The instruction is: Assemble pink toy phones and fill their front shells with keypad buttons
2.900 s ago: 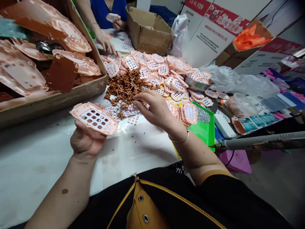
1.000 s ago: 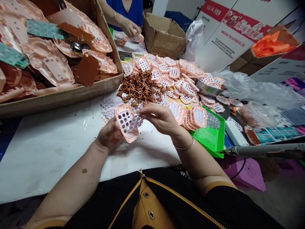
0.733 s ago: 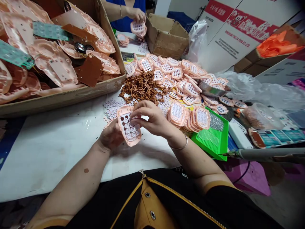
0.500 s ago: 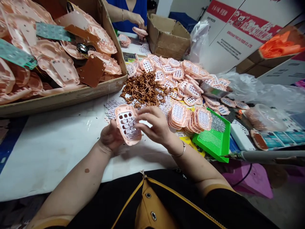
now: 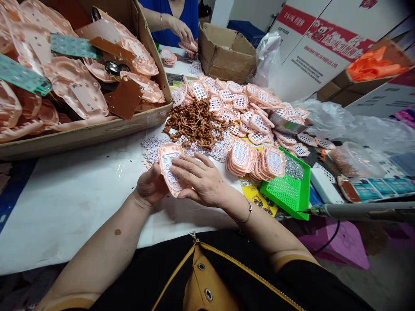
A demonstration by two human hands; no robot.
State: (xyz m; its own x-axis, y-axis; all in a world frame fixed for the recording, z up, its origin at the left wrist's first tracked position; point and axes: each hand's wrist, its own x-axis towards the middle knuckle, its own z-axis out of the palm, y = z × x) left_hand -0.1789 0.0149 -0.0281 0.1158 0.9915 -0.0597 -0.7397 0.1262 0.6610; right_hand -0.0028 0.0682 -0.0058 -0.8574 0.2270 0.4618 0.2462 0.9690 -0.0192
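A pink plastic shell (image 5: 164, 151) with a grid of small whitish square button pieces is held in my left hand (image 5: 151, 185), its thumb along the near left edge. My right hand (image 5: 202, 179) lies flat over the shell's right half, fingers stretched out and touching the button pieces, thumb by the lower edge. That part of the shell is hidden beneath it. Just beyond are loose square button pieces (image 5: 152, 151) and a heap of brown branching parts (image 5: 194, 123). To the right stand stacks of pink shells with their grids filled (image 5: 241, 155).
A cardboard box (image 5: 129, 115) of pink shells and circuit boards stands at left. More pink shells (image 5: 240, 101) are piled behind. At right is a green tray (image 5: 282, 196) with small metal pieces, near a grey rod (image 5: 363, 211). Across the table, a person's hand (image 5: 181, 30) holds a pink shell.
My right hand has come down flat onto the shell from its raised, bent-finger pose. The grid's upper openings, dark before, now look whitish and filled. My left hand keeps its hold.
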